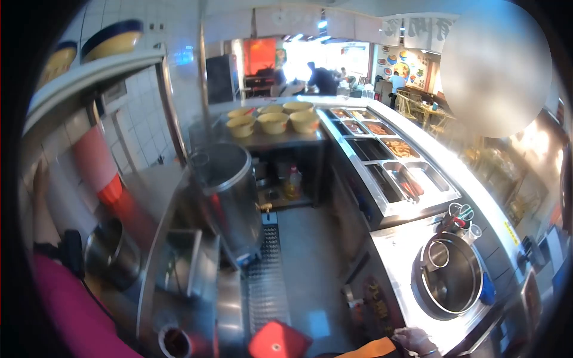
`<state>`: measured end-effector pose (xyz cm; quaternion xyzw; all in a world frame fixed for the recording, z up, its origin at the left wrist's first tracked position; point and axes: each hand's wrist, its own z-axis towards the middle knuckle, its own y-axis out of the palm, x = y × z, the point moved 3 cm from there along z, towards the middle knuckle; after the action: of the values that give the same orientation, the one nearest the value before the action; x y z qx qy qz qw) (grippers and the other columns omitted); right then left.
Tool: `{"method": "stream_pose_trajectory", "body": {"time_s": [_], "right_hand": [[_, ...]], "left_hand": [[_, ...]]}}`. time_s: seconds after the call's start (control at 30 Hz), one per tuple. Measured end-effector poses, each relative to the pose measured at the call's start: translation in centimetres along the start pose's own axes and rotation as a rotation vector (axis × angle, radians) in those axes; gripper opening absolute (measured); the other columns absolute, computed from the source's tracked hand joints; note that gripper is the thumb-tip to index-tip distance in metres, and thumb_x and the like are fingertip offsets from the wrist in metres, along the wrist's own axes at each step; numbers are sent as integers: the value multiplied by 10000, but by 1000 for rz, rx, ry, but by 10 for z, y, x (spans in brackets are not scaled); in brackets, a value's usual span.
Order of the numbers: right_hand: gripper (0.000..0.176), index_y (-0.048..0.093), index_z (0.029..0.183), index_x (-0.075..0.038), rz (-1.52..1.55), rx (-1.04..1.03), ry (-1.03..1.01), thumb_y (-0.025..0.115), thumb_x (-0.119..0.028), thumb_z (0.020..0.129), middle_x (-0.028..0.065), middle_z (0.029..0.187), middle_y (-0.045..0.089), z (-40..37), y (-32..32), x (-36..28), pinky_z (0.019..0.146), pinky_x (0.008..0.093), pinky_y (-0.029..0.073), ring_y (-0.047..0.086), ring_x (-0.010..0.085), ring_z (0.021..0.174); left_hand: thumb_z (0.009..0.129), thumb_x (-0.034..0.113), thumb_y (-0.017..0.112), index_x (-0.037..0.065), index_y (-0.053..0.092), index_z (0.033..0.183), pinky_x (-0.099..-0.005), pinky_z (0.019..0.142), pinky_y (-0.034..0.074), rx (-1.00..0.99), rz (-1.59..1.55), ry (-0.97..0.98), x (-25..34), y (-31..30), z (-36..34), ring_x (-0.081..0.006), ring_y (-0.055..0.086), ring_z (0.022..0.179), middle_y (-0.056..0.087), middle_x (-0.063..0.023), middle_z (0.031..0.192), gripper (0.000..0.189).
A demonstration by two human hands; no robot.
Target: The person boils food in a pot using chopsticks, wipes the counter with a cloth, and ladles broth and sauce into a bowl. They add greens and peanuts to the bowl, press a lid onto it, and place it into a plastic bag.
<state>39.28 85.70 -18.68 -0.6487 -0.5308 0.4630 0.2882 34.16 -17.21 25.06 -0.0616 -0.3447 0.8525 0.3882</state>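
Observation:
At the bottom edge, my right hand (415, 340) shows beyond an orange sleeve (371, 348), at the near edge of the steel counter (399, 268). Its fingers are blurred and partly cut off by the frame, so I cannot tell what they hold. The closest vessel is a large round steel pot (473, 310) set into that counter, with a smaller steel cup (438, 255) inside its rim. Utensils (459, 213) and a small clear cup (473, 232) stand behind the pot. My left hand is out of view.
Food trays (401, 149) line the counter ahead. A tall steel pot (230, 185) and yellow bowls (273, 123) stand left of the aisle. Below are a red square top (278, 340) and a floor grate (268, 268). A magenta sleeve (71, 310) fills the lower left.

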Motion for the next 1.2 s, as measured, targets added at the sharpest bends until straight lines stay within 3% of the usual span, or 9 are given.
{"method": "stream_pose_trajectory", "body": {"time_s": [0.27,0.43,0.6,0.67,0.8,0.87,1.07,1.13,1.2], "right_hand": [[153,680,787,-99,208,-228,207,605,-231,770,84,772,635,-1,31,14,743,341,456,596,208,789],[375,623,995,-112,258,-440,395,582,-402,761,107,983,617,4,4,-40,832,325,435,580,232,939],[286,607,1039,-182,93,-456,285,487,-308,813,45,1040,598,17,17,-43,879,308,410,550,232,987],[308,600,1056,-196,104,-455,158,481,-357,823,56,1071,587,17,17,-43,913,318,389,527,242,1034],[322,580,1082,-205,-80,-519,379,477,-361,819,40,1104,567,19,-5,-79,904,350,394,515,249,1047],[318,582,1071,-187,-125,-555,224,462,-350,826,25,1123,553,29,8,-70,875,376,412,521,253,1036],[490,423,1221,-141,15,125,-497,577,-239,766,139,1015,539,59,-55,-169,761,375,466,548,308,915],[650,293,1308,-71,255,685,-850,611,-196,755,161,1102,495,29,-98,-193,730,370,484,542,297,937],[673,244,1330,-70,484,691,-724,594,-180,765,153,1158,485,-6,-110,-185,798,358,457,542,299,936]], "left_hand": [[823,334,492,95,473,1179,-500,971,265,132,188,-75,19,-2,-31,-347,414,1131,471,-182,1200,429],[822,320,489,110,498,1151,-529,964,254,128,243,-130,56,-42,-20,-343,418,1122,485,-167,1185,390],[821,308,487,122,519,1129,-552,958,246,147,271,-163,88,-75,-7,-339,422,1115,496,-156,1173,361],[805,293,494,141,566,1042,-586,933,241,314,633,239,109,-75,-4,-324,449,1062,526,-137,1111,291],[792,321,514,169,571,1040,-563,943,246,444,500,671,184,-95,-37,-319,464,1034,536,-136,1075,296],[770,345,549,138,547,1084,-523,951,267,73,467,827,247,-112,-77,-324,454,1036,522,-147,1088,376],[667,18,573,40,550,837,-385,611,426,63,-572,1476,423,-183,-301,-298,523,688,526,-118,736,174],[675,53,595,58,569,820,-342,507,430,-306,-968,1638,470,-198,-385,-261,537,598,531,-71,673,147],[705,77,594,63,577,782,-330,517,434,-586,-1205,1607,504,-209,-474,-249,545,588,530,-69,656,81]]}}
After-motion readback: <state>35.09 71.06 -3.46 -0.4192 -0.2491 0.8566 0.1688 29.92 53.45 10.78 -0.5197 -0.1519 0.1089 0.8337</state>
